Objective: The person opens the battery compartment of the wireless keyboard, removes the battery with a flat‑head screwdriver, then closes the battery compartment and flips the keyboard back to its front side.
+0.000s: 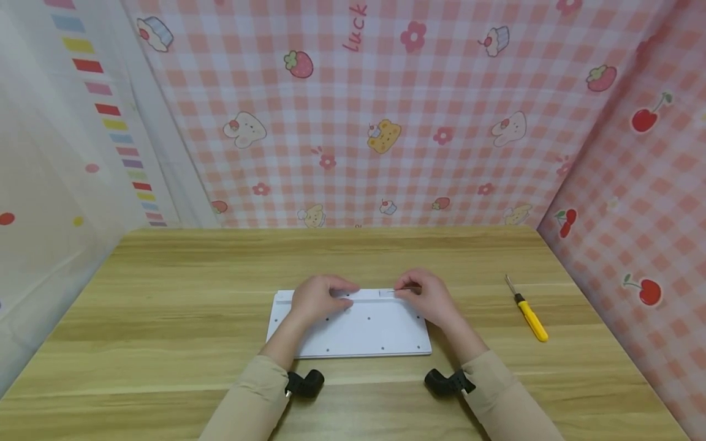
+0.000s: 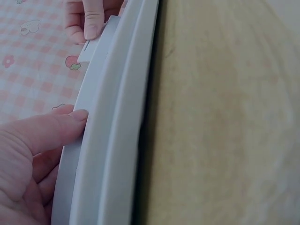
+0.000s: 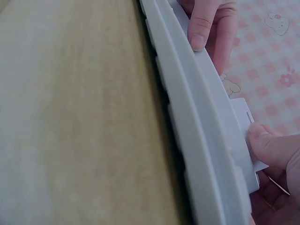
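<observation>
A white keyboard (image 1: 380, 334) lies face down on a wooden bench (image 1: 165, 306), its flat back dotted with small dark spots and a raised strip running along the far edge. A small white cover (image 3: 240, 112) juts out past that strip, toward the right end, as the wrist views show. The right hand (image 1: 431, 300) pinches the cover, thumb on top and fingers curled beneath, with barely a gap between them. The left hand (image 1: 317, 299) grips the keyboard's far edge to the left of the cover, partly closed, its thumb on the strip and its fingers bent behind. Near the bench's right side rests a screwdriver (image 1: 529, 317) with a yellow handle, well apart from both hands. Beige sleeves (image 1: 248, 392) cover the forearms, and a pink checked cloth (image 1: 353, 104) with strawberries and flowers hangs behind.
</observation>
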### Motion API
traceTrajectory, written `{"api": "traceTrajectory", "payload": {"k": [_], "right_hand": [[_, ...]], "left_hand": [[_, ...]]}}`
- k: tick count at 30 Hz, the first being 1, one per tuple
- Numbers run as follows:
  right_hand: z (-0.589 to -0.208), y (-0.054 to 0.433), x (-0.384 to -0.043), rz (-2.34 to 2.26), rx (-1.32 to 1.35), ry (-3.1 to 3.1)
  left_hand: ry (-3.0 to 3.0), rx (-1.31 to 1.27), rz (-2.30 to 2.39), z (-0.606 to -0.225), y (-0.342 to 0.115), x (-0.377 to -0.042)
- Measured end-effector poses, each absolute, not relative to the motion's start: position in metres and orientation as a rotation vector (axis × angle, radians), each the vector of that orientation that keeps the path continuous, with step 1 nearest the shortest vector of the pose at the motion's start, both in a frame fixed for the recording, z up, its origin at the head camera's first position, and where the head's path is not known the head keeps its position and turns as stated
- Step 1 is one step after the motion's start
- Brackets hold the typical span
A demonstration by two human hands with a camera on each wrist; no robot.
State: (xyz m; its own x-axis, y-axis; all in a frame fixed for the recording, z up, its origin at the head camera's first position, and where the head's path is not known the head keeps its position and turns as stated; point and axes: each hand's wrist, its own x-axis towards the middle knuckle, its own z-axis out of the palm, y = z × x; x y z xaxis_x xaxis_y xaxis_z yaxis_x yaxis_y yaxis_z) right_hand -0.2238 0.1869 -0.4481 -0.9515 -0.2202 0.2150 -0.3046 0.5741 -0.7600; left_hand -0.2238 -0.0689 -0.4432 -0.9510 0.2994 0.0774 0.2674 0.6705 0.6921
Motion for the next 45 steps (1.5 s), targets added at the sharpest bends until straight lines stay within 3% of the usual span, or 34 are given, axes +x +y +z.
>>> {"api": "traceTrajectory", "payload": {"k": [12, 28, 45], "right_hand": [[-0.443, 0.202, -0.223, 1.430, 0.367, -2.685], [-0.447, 0.285, -0.235, 1.309, 0.239, -2.788], [-0.459, 0.292, -0.240, 1.160, 0.156, -2.782]], "left_hand": [[2.838, 0.491, 1.168, -0.442, -0.070, -0.223], [2.835, 0.486, 1.178, -0.442, -0.070, -0.224], [2.860, 0.520, 1.151, -0.444, -0.069, -0.223]]}}
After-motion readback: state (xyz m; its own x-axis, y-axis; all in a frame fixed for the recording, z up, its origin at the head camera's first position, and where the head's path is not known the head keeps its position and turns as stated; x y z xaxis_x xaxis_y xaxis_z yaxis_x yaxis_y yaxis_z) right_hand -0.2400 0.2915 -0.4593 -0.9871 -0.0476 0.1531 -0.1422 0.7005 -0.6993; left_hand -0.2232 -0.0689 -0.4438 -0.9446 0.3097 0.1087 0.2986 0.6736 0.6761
